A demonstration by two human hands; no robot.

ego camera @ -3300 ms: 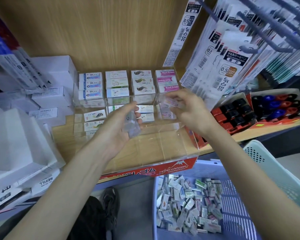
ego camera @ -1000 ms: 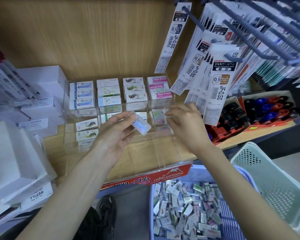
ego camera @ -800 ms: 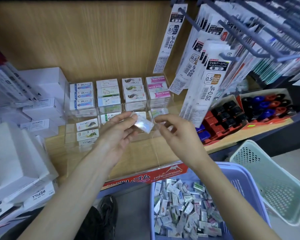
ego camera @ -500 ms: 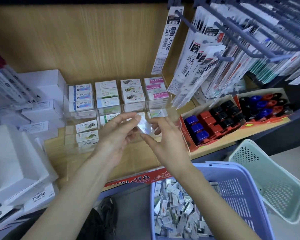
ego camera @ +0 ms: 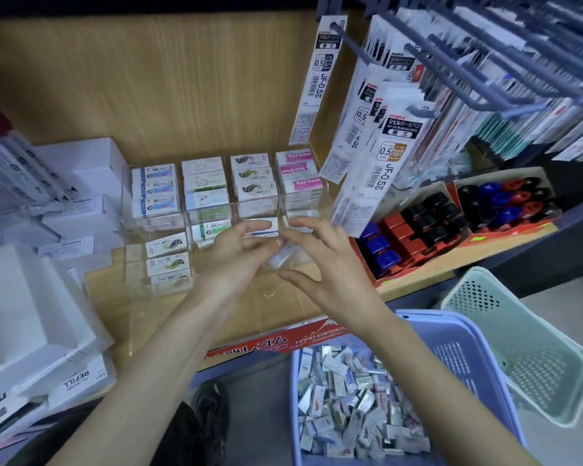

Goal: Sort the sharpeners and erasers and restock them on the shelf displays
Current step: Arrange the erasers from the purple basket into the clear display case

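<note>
A small white eraser (ego camera: 281, 259) in clear wrap sits between my two hands, over the clear acrylic display tray (ego camera: 216, 317) on the wooden shelf. My left hand (ego camera: 236, 260) holds its left end in curled fingers. My right hand (ego camera: 327, 264) is spread beside it, forefinger above and thumb below; whether it touches is unclear. Sorted rows of erasers (ego camera: 206, 186) fill the tray's back compartments. Loose erasers (ego camera: 350, 401) are heaped in the purple basket (ego camera: 458, 338) below. Red boxes of sharpeners (ego camera: 418, 227) stand to the right.
Hanging packs of pen refills (ego camera: 381, 156) dangle just above and right of my right hand. White boxes (ego camera: 81, 173) are stacked on the left. A teal basket (ego camera: 546, 358) sits beside the purple one. A dark shoe (ego camera: 209, 412) is on the floor.
My right hand drew back from the pink eraser compartment at the tray's right and came left to meet the eraser in my left hand. The view shifted slightly left.
</note>
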